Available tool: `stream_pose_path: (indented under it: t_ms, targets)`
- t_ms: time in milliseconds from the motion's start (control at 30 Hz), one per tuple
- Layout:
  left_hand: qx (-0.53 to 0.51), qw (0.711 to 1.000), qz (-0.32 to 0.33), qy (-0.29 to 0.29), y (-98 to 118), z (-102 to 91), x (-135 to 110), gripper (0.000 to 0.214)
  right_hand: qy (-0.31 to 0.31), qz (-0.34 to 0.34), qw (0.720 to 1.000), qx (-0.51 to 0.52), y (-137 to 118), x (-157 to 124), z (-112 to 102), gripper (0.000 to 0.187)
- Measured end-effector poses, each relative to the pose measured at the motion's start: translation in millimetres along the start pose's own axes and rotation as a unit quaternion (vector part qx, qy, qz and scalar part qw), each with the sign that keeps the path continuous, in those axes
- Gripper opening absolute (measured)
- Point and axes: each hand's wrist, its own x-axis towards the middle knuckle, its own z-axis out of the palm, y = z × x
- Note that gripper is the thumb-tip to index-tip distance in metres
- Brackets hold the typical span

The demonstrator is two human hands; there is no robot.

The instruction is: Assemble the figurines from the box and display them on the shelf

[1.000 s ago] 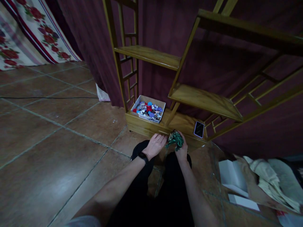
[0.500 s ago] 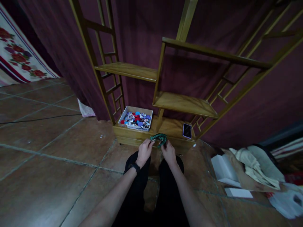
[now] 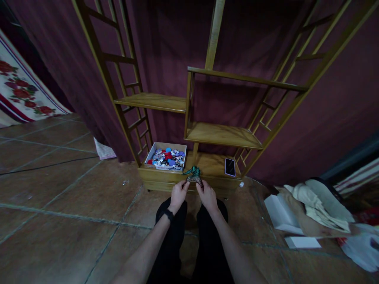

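A small green figurine (image 3: 194,171) with a brownish patterned lower part is held upright between my two hands, in front of the wooden shelf unit. My left hand (image 3: 178,194) pinches the left side of its lower part. The fingers of my right hand (image 3: 208,195) are closed on the right side. Just beyond, on the bottom shelf, a white open box (image 3: 150,157) holds many small red, blue, purple and white pieces. The figurine's exact kind is too small to make out.
The wooden shelf unit (image 3: 222,134) stands before a dark red curtain. A phone (image 3: 229,167) lies on its bottom right. On the floor at right are a white box (image 3: 282,215), a smaller white box (image 3: 302,242), a pale cloth (image 3: 314,205) and a plastic bag (image 3: 363,246).
The green figurine has been turned; its brownish lower part now shows between my hands. Both hands have come closer together. The view has shifted slightly.
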Motion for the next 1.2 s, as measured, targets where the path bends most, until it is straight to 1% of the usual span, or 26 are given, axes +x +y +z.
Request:
stream_pose_path:
  t_ms: [133,233,333,467,567,700,833,1033,1200]
  targets:
    - [-0.099,0.995,-0.018,-0.013,4.1,1.9,-1.1,0.033,-0.011,0.039,0.998,-0.038,2.7,2.1,2.6,0.032]
    - [-0.177,0.983,-0.049,-0.031,11.5,2.5,-1.8,0.030,-0.017,0.055,0.997,-0.050,2.3,4.2,3.5,0.031]
    - [-0.221,0.971,-0.078,-0.047,18.6,3.0,-2.4,0.030,-0.017,0.069,0.996,-0.050,0.6,5.8,3.7,0.031]
    - [-0.236,0.966,-0.090,-0.049,22.9,5.2,-2.1,0.031,-0.008,0.078,0.996,-0.045,-0.4,6.9,4.6,0.031]
    - [-0.244,0.964,-0.094,-0.050,22.9,7.1,-0.6,0.033,-0.003,0.084,0.995,-0.053,0.1,8.0,5.8,0.033]
    - [-0.244,0.962,-0.104,-0.065,20.8,9.1,1.2,0.034,-0.003,0.098,0.992,-0.075,0.3,9.8,7.2,0.036]
    - [-0.247,0.960,-0.108,-0.074,15.0,12.7,2.4,0.033,0.002,0.112,0.990,-0.087,-1.3,11.1,7.9,0.036]
    - [-0.238,0.964,-0.086,-0.083,1.9,18.6,6.4,0.032,0.016,0.133,0.986,-0.096,-4.0,12.7,8.9,0.035]
    - [-0.236,0.965,-0.078,-0.089,-1.4,18.6,9.8,0.031,0.013,0.135,0.987,-0.090,-4.4,13.5,8.8,0.034]
